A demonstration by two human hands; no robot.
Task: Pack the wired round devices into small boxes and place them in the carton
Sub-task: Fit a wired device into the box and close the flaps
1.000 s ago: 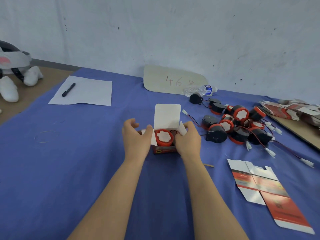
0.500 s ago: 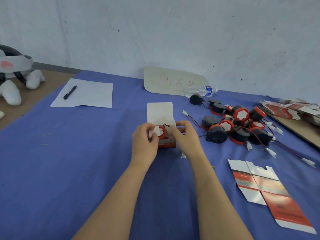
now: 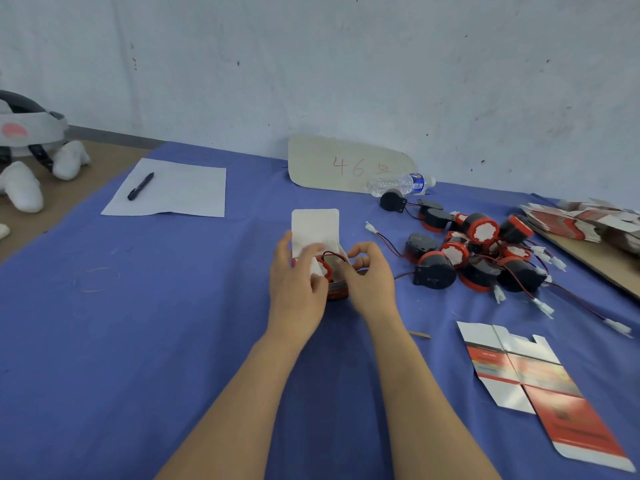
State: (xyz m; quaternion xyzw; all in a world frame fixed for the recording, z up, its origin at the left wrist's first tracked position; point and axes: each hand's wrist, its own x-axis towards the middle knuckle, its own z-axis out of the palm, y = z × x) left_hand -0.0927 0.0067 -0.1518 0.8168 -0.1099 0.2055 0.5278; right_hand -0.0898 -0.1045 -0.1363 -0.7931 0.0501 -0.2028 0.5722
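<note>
A small red box [image 3: 337,291] stands on the blue cloth with its white lid flap [image 3: 315,228] raised at the back. Inside it sits a round device [image 3: 325,268] with a red rim and white face, its thin wire looping over the top. My left hand [image 3: 298,289] grips the box's left side, the thumb pressing a white side flap over the device. My right hand [image 3: 369,282] holds the right side, its fingers curled at the opening near the wire. A pile of round devices [image 3: 478,258] with wires and white plugs lies to the right. No carton is in view.
A flattened box blank [image 3: 540,393] lies at the front right, with a stack of blanks [image 3: 585,221] on a board at the far right. A water bottle [image 3: 398,183], a cardboard sign [image 3: 346,164], paper with a pen [image 3: 140,186] and a white headset [image 3: 24,157] lie behind.
The white side flaps, spread open a second ago, have been folded inward over the device. Both hands closed in on the box's opening, and the wire is now tucked inside.
</note>
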